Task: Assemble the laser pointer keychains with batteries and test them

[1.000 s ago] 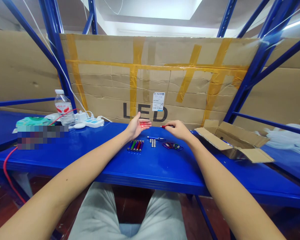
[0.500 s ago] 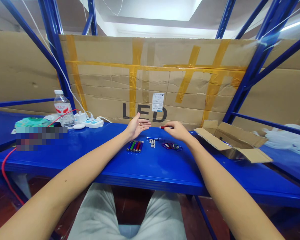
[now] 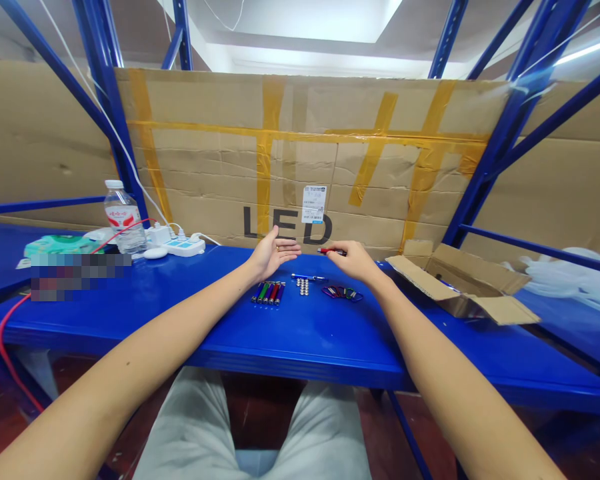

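My right hand [image 3: 351, 261] is closed around a slim red flashlight [image 3: 325, 251], whose end sticks out to the left past my fingers. My left hand [image 3: 275, 255] is open above the back of the table, fingers stretched toward the right and palm bare. Below it lies a row of small metal flashlights [image 3: 269, 293] in blue, green, purple and red. A single blue flashlight [image 3: 307, 277] lies crosswise between the hands. Just in front of it are several silver button cells [image 3: 304, 289] in rows. Coloured carabiners [image 3: 342, 293] rest nearer my right hand.
On the right of the blue table [image 3: 300, 340] stands an open cardboard box [image 3: 460, 303]. A water bottle [image 3: 124, 220], a power strip [image 3: 185, 247] and a green packet [image 3: 55, 245] are at the left. A large taped carton [image 3: 215, 173] walls off the back.
The whole view has shifted very slightly to the left. Both hands keep the same pose, and the red flashlight stays in my right hand.
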Motion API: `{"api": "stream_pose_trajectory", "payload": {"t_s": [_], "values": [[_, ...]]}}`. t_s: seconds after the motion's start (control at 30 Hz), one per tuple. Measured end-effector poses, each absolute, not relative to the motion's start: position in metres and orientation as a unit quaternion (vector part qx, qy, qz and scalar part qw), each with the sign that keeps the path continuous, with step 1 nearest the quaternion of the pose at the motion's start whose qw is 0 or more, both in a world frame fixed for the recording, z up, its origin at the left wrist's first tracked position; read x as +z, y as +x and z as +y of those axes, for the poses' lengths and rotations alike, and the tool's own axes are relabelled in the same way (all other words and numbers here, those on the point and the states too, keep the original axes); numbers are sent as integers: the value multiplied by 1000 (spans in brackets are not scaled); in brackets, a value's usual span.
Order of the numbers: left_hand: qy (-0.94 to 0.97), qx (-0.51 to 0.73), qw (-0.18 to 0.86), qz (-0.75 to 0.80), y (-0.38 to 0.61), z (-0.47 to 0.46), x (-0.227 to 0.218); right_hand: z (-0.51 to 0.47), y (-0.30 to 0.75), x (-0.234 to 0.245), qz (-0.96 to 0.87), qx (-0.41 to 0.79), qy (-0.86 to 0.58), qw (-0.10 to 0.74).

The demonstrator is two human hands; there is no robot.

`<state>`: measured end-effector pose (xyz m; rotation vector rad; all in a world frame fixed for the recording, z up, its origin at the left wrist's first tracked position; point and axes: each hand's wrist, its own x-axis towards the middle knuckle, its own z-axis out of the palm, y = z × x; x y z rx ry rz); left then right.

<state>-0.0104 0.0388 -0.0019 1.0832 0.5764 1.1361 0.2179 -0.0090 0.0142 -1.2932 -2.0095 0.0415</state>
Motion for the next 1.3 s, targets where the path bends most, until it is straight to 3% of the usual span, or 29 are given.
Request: {"api": "stream_pose_trajectory", "payload": {"t_s": [1.0, 1.1, 1.3], "values": [[512, 491, 655, 258, -10, 38, -3, -5, 214, 10, -805, 59, -456, 375], [575, 498, 590, 272, -9, 37, -4, -4, 213, 6, -812, 62, -454, 361], [796, 429, 308, 294, -8, 35, -7, 6, 207, -11, -847, 65, -430, 307]]}}
